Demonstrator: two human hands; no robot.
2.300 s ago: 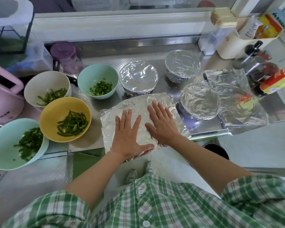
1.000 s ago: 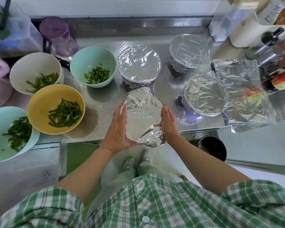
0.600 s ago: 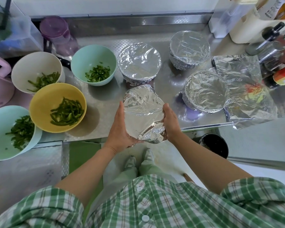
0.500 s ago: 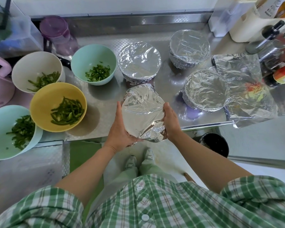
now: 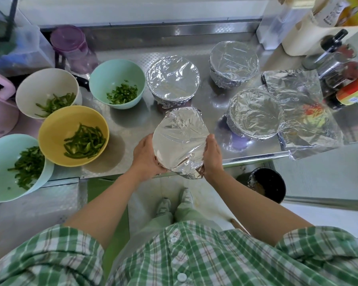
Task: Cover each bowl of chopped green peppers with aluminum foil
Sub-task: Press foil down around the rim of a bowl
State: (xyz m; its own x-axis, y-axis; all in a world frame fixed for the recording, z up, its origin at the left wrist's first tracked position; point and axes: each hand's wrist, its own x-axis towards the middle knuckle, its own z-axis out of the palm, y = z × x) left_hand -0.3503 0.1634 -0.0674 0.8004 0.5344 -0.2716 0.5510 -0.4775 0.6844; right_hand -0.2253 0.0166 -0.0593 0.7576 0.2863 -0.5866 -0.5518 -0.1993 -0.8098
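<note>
Head view, nearest first: a green plaid shirt (image 5: 174, 254) is seen at the bottom, and from it both forearms are stretched toward the held bowl (image 5: 180, 139), which is clasped at the near edge of the table (image 5: 132, 124). The left hand (image 5: 146, 156) is wrapped round its left side and the right hand (image 5: 212, 156) round its right side, fingers curled under where they cannot be seen. The bowl's mouth is already spanned by foil, but a crumpled flap (image 5: 191, 172) is left standing out at the near rim. The step is judged to be the crimping of the edge: the flap should be folded down and pressed under the rim, the bowl kept level, and pressure kept light so that the foil is not torn. Left of the held bowl, four bowls of peppers are left uncovered: a near mint bowl (image 5: 0, 153), a yellow bowl (image 5: 50, 133), a white bowl (image 5: 39, 83) and a far mint bowl (image 5: 116, 72). Beyond and right of the held bowl, three covered bowls (image 5: 173, 78) are set down, and a loose foil sheet (image 5: 298, 96) is spread further right, ready for use.
</note>
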